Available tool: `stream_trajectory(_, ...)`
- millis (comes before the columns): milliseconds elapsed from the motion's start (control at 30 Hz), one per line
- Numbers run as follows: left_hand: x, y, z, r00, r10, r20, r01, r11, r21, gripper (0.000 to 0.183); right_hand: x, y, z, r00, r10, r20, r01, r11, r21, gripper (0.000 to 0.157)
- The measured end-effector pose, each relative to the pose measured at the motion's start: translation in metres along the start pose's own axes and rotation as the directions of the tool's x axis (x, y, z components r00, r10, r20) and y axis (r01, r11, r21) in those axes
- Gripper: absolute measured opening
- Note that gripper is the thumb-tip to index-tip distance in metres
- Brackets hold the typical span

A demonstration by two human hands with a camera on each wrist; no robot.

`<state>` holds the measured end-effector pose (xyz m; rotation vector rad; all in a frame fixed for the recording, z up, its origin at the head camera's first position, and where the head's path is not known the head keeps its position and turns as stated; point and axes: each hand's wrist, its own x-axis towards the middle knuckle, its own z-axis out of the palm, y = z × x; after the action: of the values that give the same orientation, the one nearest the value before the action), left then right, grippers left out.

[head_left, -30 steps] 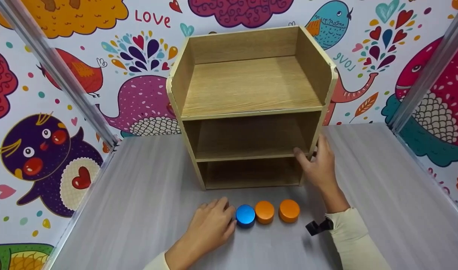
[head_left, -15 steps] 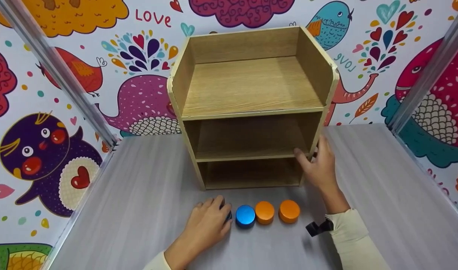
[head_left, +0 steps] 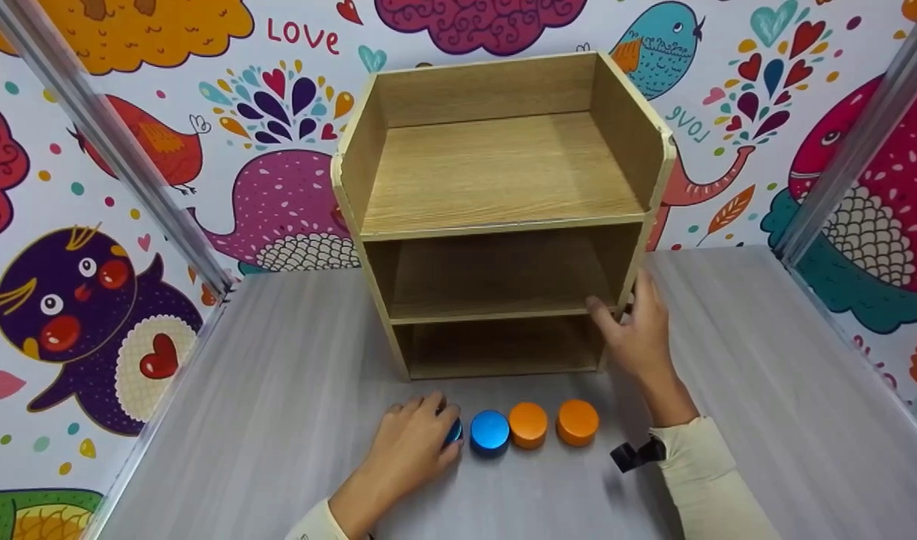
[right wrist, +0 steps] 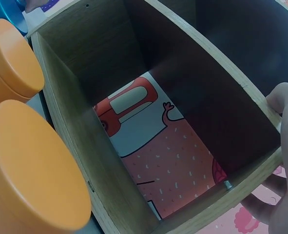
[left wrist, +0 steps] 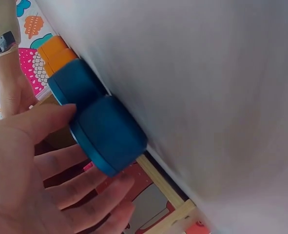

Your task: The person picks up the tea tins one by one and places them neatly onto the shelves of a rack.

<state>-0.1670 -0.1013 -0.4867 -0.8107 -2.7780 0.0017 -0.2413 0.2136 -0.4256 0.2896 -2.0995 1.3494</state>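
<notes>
Blue cylinder (left wrist: 112,134) stands upright, axis vertical, gripped at left hand's (head_left: 412,441) three o'clock; right hand (head_left: 640,337) grips shelf unit (head_left: 503,172).

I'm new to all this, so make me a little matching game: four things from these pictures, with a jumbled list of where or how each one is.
Things:
1. Left hand
2. Wooden shelf
3. Orange cylinders
4. Right hand

Places and states:
A. Gripping the shelf's side
B. Curled around the leftmost blue cylinder
C. Three levels, one above another
D. On the table, right of both blue cylinders in the head view

Pairs: 1-B, 2-C, 3-D, 4-A
</notes>
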Motion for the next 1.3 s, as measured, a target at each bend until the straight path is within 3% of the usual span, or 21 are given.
stream_trajectory(500,0.002,0.001,-0.001,0.996,-0.039,0.079,0.046,0.995,-0.087,0.043,0.000,0.000,-0.001,1.000,0.005,0.005,-0.005,1.000,0.009,0.063)
stream_trajectory(900,0.003,0.002,-0.011,0.990,-0.079,0.120,0.093,0.989,-0.115,0.044,-0.001,-0.002,-0.001,1.000,0.015,0.004,-0.015,1.000,0.011,0.062)
stream_trajectory(1033,0.003,0.001,-0.019,0.991,-0.090,0.101,0.103,0.985,-0.136,0.043,-0.001,-0.001,-0.001,1.000,0.017,0.004,-0.017,1.000,0.011,0.062)
stream_trajectory(1300,0.006,-0.002,-0.040,0.996,-0.084,-0.011,0.082,0.984,-0.157,0.038,-0.001,-0.002,0.000,1.000,0.014,0.008,-0.014,1.000,0.019,0.062)
